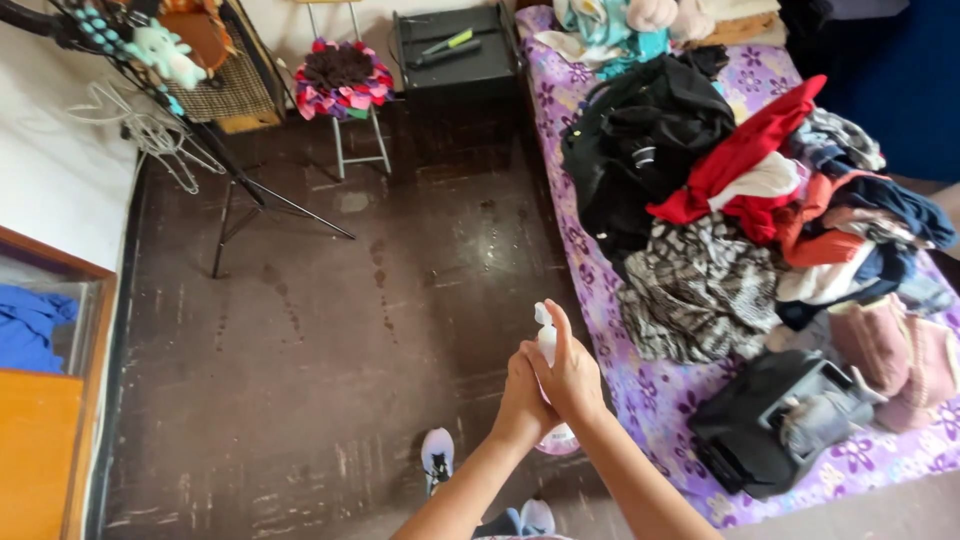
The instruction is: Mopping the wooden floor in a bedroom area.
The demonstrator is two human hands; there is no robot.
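Both my hands are clasped around a white spray bottle (546, 338) held upright in front of me, above the dark floor. My right hand (572, 378) wraps the bottle's upper part, with a finger stretched up along the spray head. My left hand (516, 402) presses against the bottle from the left, next to the right hand. Only the bottle's white nozzle at the top and its rounded pinkish base (558, 441) show; the hands hide the middle.
A bed with a purple flowered sheet (660, 395) runs along the right, piled with clothes (740, 190) and a black bag (745, 430). At the back stand a stool with a colourful cushion (340, 75), a black cabinet (455, 55) and a tripod stand (245, 195). A wooden cabinet (40, 440) is at left.
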